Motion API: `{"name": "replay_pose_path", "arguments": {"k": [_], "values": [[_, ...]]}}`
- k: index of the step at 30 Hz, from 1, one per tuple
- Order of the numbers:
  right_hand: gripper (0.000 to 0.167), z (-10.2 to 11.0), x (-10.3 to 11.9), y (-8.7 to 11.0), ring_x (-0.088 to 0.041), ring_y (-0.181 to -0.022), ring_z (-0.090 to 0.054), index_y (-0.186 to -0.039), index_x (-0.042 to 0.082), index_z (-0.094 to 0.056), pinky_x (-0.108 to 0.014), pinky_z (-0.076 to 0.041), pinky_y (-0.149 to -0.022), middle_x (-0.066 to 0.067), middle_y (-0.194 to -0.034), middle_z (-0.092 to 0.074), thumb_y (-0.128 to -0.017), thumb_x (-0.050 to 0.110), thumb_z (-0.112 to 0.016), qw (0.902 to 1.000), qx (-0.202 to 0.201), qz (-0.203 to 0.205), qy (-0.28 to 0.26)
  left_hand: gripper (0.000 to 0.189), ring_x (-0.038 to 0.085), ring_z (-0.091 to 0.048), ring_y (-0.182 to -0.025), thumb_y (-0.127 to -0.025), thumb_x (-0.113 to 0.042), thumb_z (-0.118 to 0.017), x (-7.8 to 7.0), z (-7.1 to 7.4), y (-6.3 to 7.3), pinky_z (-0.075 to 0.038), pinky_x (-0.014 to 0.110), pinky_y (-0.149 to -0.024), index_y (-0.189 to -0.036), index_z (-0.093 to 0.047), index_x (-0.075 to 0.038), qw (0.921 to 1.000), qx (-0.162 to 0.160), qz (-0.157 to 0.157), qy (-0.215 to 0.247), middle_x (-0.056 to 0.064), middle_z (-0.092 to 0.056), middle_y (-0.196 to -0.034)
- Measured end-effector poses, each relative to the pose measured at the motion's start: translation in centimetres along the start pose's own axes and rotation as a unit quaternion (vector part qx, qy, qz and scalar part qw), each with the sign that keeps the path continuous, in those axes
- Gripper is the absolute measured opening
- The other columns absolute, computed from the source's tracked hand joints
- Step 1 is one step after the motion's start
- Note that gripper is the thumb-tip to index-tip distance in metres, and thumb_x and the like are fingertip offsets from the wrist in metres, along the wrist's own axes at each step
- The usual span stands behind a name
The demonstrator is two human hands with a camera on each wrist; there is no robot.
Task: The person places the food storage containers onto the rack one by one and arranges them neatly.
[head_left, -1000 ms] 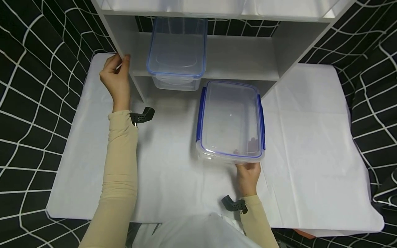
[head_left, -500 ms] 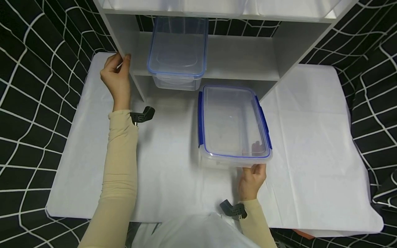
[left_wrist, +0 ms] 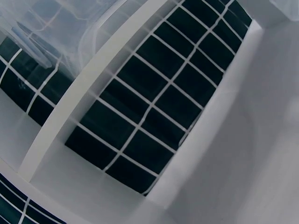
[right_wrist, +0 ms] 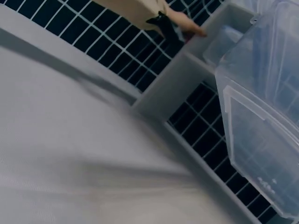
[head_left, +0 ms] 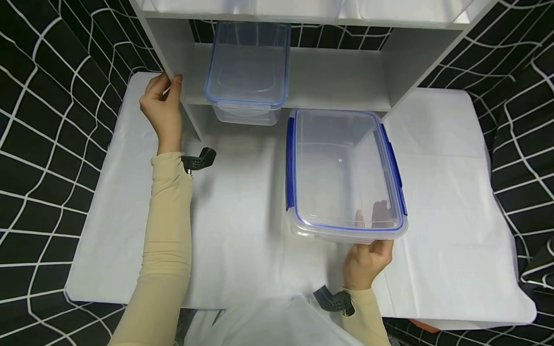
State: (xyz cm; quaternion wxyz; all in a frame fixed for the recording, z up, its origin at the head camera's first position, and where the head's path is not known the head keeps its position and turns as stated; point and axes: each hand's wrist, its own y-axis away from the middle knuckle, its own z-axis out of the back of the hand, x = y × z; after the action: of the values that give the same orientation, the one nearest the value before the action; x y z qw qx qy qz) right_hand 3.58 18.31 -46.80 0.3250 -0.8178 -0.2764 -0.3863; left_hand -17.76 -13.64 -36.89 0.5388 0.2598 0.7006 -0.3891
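Observation:
In the head view my right hand (head_left: 368, 264) holds a large clear food storage container (head_left: 342, 163) by its near end, fingers showing through the plastic from below. The container has a blue-lined lid and dark blue side clips. Its clear wall fills the right side of the right wrist view. My left hand (head_left: 162, 108) grips the front edge of the shelf unit's left side panel (head_left: 170, 53), thumb on the inner side. A second clear container with a light blue lid rim (head_left: 248, 72) sits on the middle shelf (head_left: 337, 81), its near end jutting past the shelf edge.
Above, the unit's white top board (head_left: 303, 9) overhangs the middle shelf. A white-covered table (head_left: 450, 206) lies under everything, with black panels and white netting (head_left: 56, 144) on both sides. The unit's right panel (head_left: 426, 62) stands behind the held container.
The held container first came slightly toward me, then moved right and away, growing larger in view, with my right hand moving right beneath it. My left hand stays on the panel.

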Motion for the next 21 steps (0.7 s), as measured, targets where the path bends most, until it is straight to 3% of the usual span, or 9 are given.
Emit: {"name": "replay_pose_path", "arguments": {"k": [5, 13, 21], "values": [[0.053, 0.4, 1.3, 0.1, -0.037, -0.133, -0.03, -0.133, -0.003, -0.05, -0.046, -0.033, -0.106, -0.022, -0.137, -0.044, -0.082, -0.012, -0.062, 0.9999, -0.01, 0.007, -0.008, 0.021, 0.016, -0.061, -0.094, -0.086, -0.001, -0.067, -0.1, -0.2, 0.0, -0.049, 0.026, -0.088, -0.104, -0.068, 0.01, 1.0, 0.002, 0.003, 0.003, 0.003, -0.065, -0.092], [0.063, 0.1, 4.0, -0.3, -0.037, -0.134, -0.027, -0.13, -0.002, -0.052, -0.053, -0.032, -0.105, -0.023, -0.137, -0.045, -0.074, 0.003, -0.078, 0.994, -0.044, 0.021, -0.098, 0.021, 0.017, -0.062, -0.095, -0.085, -0.001, -0.067, 0.3, -0.1, -0.1, -0.049, 0.026, -0.088, -0.103, -0.068, 0.01, 0.9999, -0.001, 0.006, 0.01, 0.003, -0.064, -0.092], [0.056, -1.5, 3.7, -2.5, -0.038, -0.132, -0.033, -0.126, 0.001, -0.058, -0.048, -0.027, -0.109, -0.021, -0.136, -0.048, -0.073, 0.001, -0.076, 0.9921, -0.055, 0.059, -0.095, 0.021, 0.015, -0.062, -0.093, -0.086, -0.002, -0.067, 0.1, -0.1, 0.1, -0.049, 0.027, -0.089, -0.104, -0.068, 0.01, 1.0, 0.005, 0.005, 0.0, 0.0, -0.064, -0.09]]}}
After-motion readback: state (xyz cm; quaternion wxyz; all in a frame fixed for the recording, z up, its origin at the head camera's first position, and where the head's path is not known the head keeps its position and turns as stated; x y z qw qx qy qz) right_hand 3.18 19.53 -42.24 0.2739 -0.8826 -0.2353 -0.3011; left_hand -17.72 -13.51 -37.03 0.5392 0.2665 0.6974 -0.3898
